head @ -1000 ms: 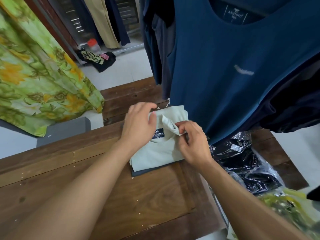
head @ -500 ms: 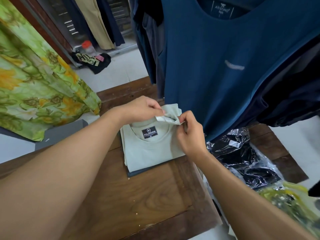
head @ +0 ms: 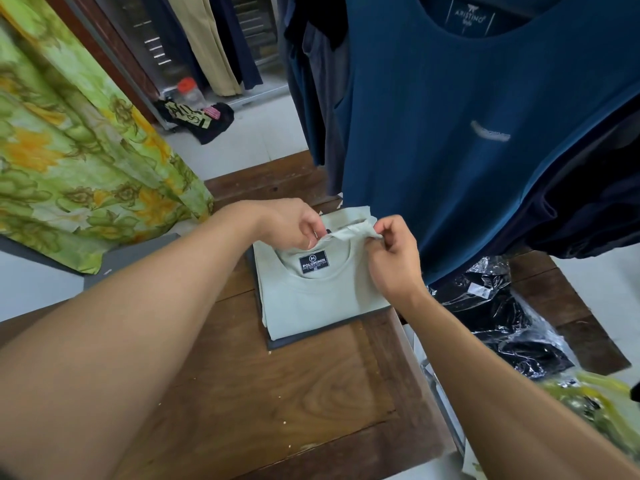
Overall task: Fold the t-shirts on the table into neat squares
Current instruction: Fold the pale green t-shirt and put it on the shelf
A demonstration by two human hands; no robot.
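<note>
Far to the left of the left hand (head: 291,223), a green and yellow floral cloth (head: 69,161) hangs down to floor level. Beyond that hand, a jar with an orange lid (head: 188,91) stands on the floor beside a crumpled dark garment (head: 204,121).

Left hand: thumb and fingers are curled and pinch the rear collar edge of the pale green t-shirt (head: 318,296). The t-shirt lies folded into a rectangle on the wooden surface (head: 259,393), directly below and between both hands. Its dark neck label (head: 314,262) faces up, just below the left hand's fingertips. A dark grey folded item (head: 311,336) lies under the t-shirt, with its edge showing along the near and left sides.

Right hand (head: 394,261): fingers are curled and pinch the same collar strip at its right end, lifting it slightly off the folded body.

Immediately beyond and to the right of the right hand, a blue sleeveless shirt (head: 450,150) hangs nearly touching the knuckles. Below and to the right of that hand, dark garments in clear plastic bags (head: 502,323) lie at the surface's right end.
</note>
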